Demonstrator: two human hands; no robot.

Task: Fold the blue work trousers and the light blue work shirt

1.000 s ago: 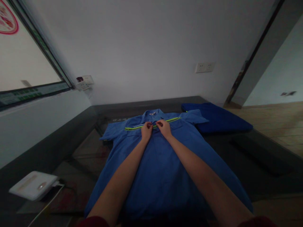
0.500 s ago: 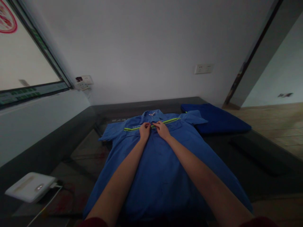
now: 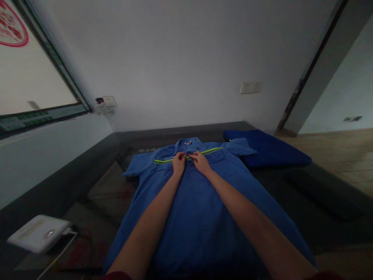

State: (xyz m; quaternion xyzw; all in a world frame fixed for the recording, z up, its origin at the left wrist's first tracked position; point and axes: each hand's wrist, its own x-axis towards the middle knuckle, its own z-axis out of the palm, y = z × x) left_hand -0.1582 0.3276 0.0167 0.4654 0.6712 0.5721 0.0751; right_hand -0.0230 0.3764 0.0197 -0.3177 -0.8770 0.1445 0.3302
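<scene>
A blue short-sleeved work shirt [image 3: 198, 210] lies spread front side up on a dark table, its collar pointing away from me. Yellow-green stripes cross its chest. Both my hands meet at the front opening, just below the collar. My left hand [image 3: 178, 162] pinches the shirt's edge beside the stripe, fingers closed. Close by on the other side, my right hand [image 3: 200, 161] also has its fingers closed on the front edge. Any button between the fingertips is too small to make out.
Folded dark blue cloth [image 3: 268, 149] lies at the right, partly under a sleeve. A white device [image 3: 39, 233] with a cable sits on the dark table [image 3: 105, 217] at the left. A long black object [image 3: 323, 194] lies at the right. A wall with sockets [image 3: 251, 87] stands behind.
Both hands stay at the same spot on the shirt front, with barely any finger movement. The whole view has shifted slightly.
</scene>
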